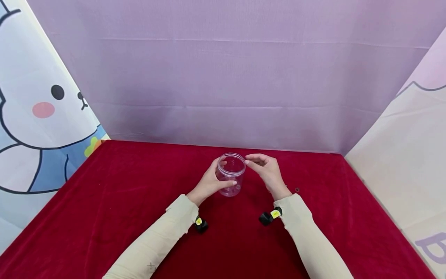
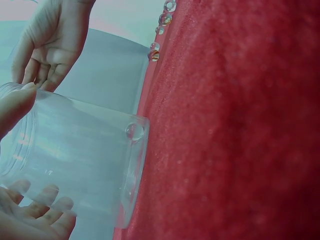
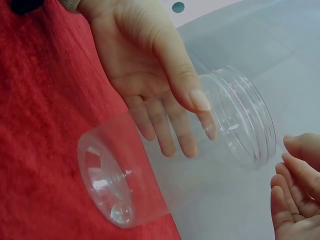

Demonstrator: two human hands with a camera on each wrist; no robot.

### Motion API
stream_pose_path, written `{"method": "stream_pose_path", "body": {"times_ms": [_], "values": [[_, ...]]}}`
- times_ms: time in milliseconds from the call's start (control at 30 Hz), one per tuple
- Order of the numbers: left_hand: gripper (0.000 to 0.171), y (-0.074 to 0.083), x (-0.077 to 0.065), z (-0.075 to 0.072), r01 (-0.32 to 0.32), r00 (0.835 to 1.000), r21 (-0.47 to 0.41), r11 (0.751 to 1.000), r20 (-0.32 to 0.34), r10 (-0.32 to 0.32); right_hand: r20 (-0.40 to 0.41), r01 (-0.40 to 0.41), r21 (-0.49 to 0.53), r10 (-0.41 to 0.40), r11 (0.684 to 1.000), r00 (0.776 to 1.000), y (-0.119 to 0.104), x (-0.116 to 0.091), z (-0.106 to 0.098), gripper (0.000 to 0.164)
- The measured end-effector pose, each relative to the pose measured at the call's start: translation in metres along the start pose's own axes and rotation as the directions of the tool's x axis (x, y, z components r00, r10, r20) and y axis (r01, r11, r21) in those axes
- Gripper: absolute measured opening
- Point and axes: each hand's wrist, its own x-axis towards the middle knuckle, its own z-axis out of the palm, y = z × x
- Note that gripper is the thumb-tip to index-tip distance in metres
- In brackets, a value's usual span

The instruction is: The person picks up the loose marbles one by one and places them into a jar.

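My left hand (image 1: 210,182) holds a clear, lidless plastic jar (image 1: 232,190), thumb on the near side and fingers round the far side. The jar stands upright on the red cloth. In the right wrist view a clear marble (image 3: 121,213) lies at the bottom inside the jar. My right hand (image 1: 266,170) is beside the jar's rim on the right, thumb and index fingertips close to the edge. The other fingers (image 3: 281,205) are loosely bent, and no object shows between them.
Several marbles (image 2: 165,19) lie on the red cloth beyond the jar in the left wrist view. A small dark round thing (image 1: 297,190) lies right of my right wrist. A lilac curtain (image 1: 223,77) stands behind the red table (image 1: 139,170), with printed panels at both sides.
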Motion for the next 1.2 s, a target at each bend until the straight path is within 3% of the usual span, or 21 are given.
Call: {"method": "stream_pose_path", "body": {"times_ms": [200,500,967,1200], "values": [[0.094,-0.001,0.002,-0.001,0.02,1.0,0.006,1.0,0.021,-0.02,-0.009,-0.032,-0.027,0.032,0.999,0.999,0.001,-0.003,-0.008,0.032],[0.091,-0.001,-0.001,0.002,-0.002,1.0,0.028,1.0,-0.005,0.002,-0.003,-0.06,-0.039,0.06,0.997,0.998,0.007,-0.009,-0.021,0.035],[0.093,-0.003,-0.001,-0.001,0.015,1.0,0.012,1.0,-0.002,-0.015,-0.002,-0.084,-0.057,0.084,0.995,0.996,0.025,-0.019,-0.038,0.037],[0.091,0.022,-0.014,-0.001,0.036,0.999,0.04,0.999,0.026,-0.037,-0.012,-0.08,-0.075,0.079,0.994,0.997,0.032,-0.024,-0.047,0.034]]}}
